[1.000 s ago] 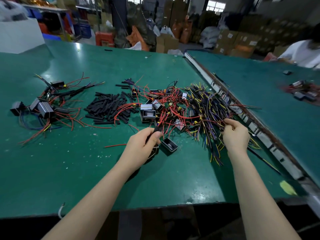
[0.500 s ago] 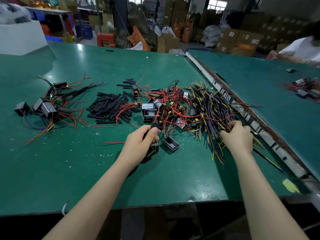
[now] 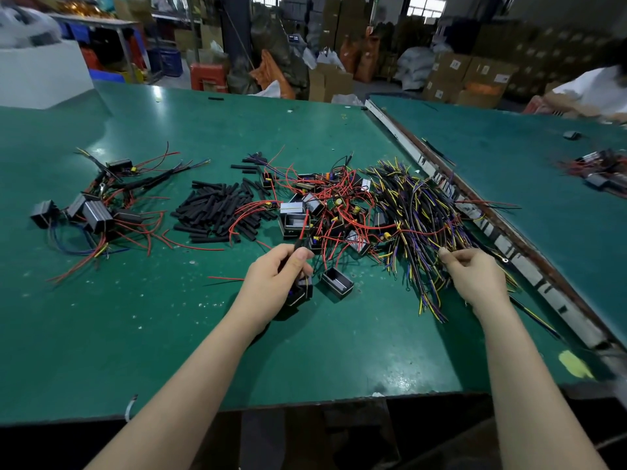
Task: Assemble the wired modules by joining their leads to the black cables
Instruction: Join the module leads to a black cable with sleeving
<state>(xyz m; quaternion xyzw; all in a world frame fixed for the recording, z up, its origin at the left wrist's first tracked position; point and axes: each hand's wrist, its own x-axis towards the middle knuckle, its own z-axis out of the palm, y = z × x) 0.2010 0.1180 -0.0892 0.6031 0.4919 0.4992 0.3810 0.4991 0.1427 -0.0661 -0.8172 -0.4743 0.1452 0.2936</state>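
My left hand [image 3: 271, 279] grips a black wired module [image 3: 300, 293] just above the green table, its red lead running up past my thumb. My right hand [image 3: 475, 276] pinches a strand at the near edge of the pile of black cables [image 3: 417, 212] with yellow and purple cores. Between the hands lies a heap of modules with red leads [image 3: 325, 212]. One open black module case [image 3: 337, 283] sits alone on the table beside my left hand.
A heap of black sleeve tubes [image 3: 217, 212] lies left of the modules, and several joined modules [image 3: 91, 212] sit at far left. A metal rail [image 3: 492, 212] divides the green table [image 3: 169, 334] from a second table, where another person's sleeve [image 3: 593, 89] shows.
My right hand has drawn back a little toward me along the cable pile and now pinches a strand. My left hand has kept its hold on the module, nearly still.
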